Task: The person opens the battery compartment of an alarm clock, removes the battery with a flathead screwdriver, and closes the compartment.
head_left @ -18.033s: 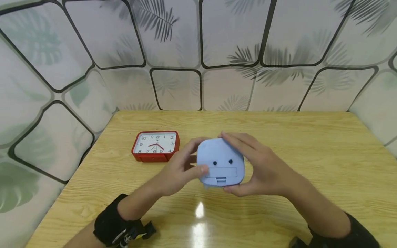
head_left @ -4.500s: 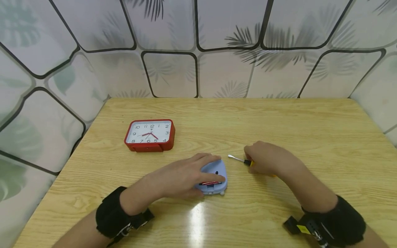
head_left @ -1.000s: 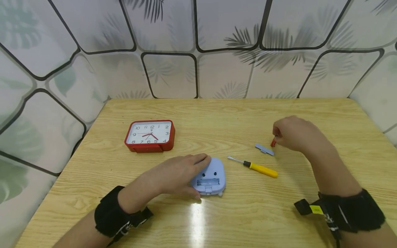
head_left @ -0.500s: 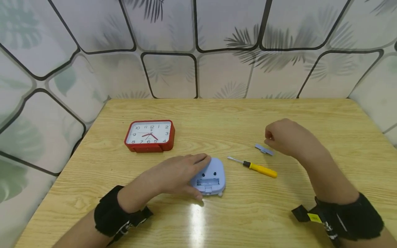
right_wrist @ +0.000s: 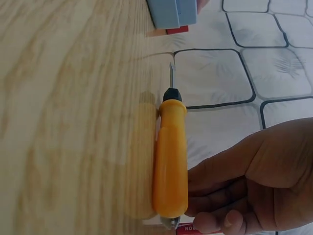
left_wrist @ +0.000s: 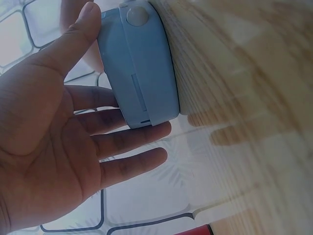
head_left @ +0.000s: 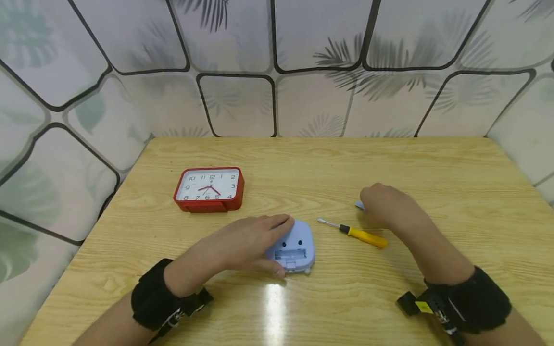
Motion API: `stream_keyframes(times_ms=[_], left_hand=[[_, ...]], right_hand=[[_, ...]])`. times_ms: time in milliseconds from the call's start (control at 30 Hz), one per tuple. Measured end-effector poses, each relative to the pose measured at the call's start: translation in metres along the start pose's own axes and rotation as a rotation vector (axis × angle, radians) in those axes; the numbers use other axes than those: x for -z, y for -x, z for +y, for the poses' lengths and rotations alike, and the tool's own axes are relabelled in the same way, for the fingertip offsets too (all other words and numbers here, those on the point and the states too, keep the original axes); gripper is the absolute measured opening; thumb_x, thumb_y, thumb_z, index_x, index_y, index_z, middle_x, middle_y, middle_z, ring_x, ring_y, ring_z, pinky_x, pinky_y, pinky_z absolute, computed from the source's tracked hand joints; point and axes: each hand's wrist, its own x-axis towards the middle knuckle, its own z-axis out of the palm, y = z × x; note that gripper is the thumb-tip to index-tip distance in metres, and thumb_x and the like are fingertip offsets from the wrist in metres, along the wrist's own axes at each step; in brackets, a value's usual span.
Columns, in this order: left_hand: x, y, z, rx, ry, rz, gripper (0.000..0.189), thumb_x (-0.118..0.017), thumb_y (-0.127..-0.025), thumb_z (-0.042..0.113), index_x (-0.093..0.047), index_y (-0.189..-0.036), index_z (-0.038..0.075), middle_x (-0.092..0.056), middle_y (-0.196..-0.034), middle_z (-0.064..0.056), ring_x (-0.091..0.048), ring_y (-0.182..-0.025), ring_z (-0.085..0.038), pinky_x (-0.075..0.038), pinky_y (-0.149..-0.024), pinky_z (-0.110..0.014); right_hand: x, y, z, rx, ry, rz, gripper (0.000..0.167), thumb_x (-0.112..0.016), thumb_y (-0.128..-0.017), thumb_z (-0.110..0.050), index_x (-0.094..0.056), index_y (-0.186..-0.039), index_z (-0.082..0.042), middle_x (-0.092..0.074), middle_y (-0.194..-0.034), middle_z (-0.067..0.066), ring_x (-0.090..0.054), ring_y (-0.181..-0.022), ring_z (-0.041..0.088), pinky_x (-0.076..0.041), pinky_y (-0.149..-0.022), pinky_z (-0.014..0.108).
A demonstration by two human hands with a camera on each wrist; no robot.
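Note:
A light blue alarm clock (head_left: pixel 295 239) lies face down on the table, two black knobs and a battery bay without its cover showing on its back. My left hand (head_left: pixel 248 242) holds it from the left; in the left wrist view (left_wrist: pixel 54 117) the thumb and fingers span its body. To the right, my right hand (head_left: pixel 387 206) is over the blue battery cover (head_left: pixel 359 205), which sticks out past the fingers at one end; whether they pinch it I cannot tell. Beside these fingers in the right wrist view lies a red battery (right_wrist: pixel 188 228). A yellow-handled screwdriver (head_left: pixel 365 237) lies between clock and hand.
A red alarm clock (head_left: pixel 209 190) with a white dial stands at the back left of the wooden table (head_left: pixel 303 168). Patterned walls (head_left: pixel 242 105) rise behind and at the sides.
The right hand first had a red battery at its fingertips, then left it and moved left and nearer, over the battery cover. The left hand has stayed at the blue clock.

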Motion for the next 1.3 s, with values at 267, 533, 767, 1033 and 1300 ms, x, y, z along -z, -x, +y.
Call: stream_keyframes(times_ms=[267, 533, 767, 1033, 1300], left_hand=[[0.001, 0.001, 0.000, -0.002, 0.000, -0.011, 0.112, -0.078, -0.086, 0.067, -0.035, -0.164, 0.000, -0.041, -0.168, -0.019, -0.050, -0.151, -0.032, -0.045, -0.122, -0.045], [0.002, 0.004, -0.002, -0.013, 0.024, -0.031, 0.108, -0.083, -0.088, 0.055, -0.032, -0.165, 0.000, -0.036, -0.171, -0.018, -0.047, -0.153, -0.030, -0.043, -0.125, -0.042], [0.000, 0.001, 0.000, 0.013, 0.044, -0.031, 0.107, -0.083, -0.088, 0.057, -0.033, -0.166, 0.002, -0.036, -0.171, -0.016, -0.052, -0.148, -0.030, -0.047, -0.121, -0.043], [-0.004, 0.001, 0.000, -0.036, 0.009, 0.019, 0.103, -0.083, -0.088, 0.054, -0.038, -0.162, -0.003, -0.042, -0.167, -0.019, -0.062, -0.137, -0.029, -0.055, -0.112, -0.042], [-0.003, 0.001, -0.001, -0.049, -0.003, 0.026, 0.102, -0.082, -0.089, 0.054, -0.038, -0.161, -0.004, -0.045, -0.165, -0.019, -0.063, -0.135, -0.028, -0.056, -0.110, -0.040]], right_hand=[[-0.005, 0.001, -0.006, 0.064, 0.040, 0.042, 0.030, -0.067, -0.100, -0.007, -0.058, -0.073, -0.010, -0.042, -0.067, -0.001, -0.037, -0.061, 0.014, -0.037, -0.058, 0.028], [0.001, 0.017, -0.031, 0.272, 0.009, 0.185, 0.025, -0.077, -0.088, -0.005, -0.061, -0.072, -0.018, -0.057, -0.077, -0.003, -0.048, -0.070, 0.014, -0.042, -0.063, 0.028], [0.000, 0.030, -0.058, 0.501, -0.030, 0.269, 0.029, -0.076, -0.084, 0.000, -0.057, -0.073, -0.020, -0.053, -0.069, -0.009, -0.042, -0.065, 0.005, -0.038, -0.059, 0.021], [-0.018, 0.032, -0.080, 0.753, -0.028, 0.353, 0.023, -0.085, -0.084, -0.008, -0.065, -0.083, -0.019, -0.062, -0.078, -0.010, -0.049, -0.070, -0.001, -0.046, -0.062, 0.014], [-0.031, 0.030, -0.091, 0.868, 0.166, 0.594, 0.025, -0.091, -0.076, -0.010, -0.068, -0.073, -0.019, -0.065, -0.068, -0.012, -0.049, -0.063, 0.002, -0.051, -0.066, 0.018]])
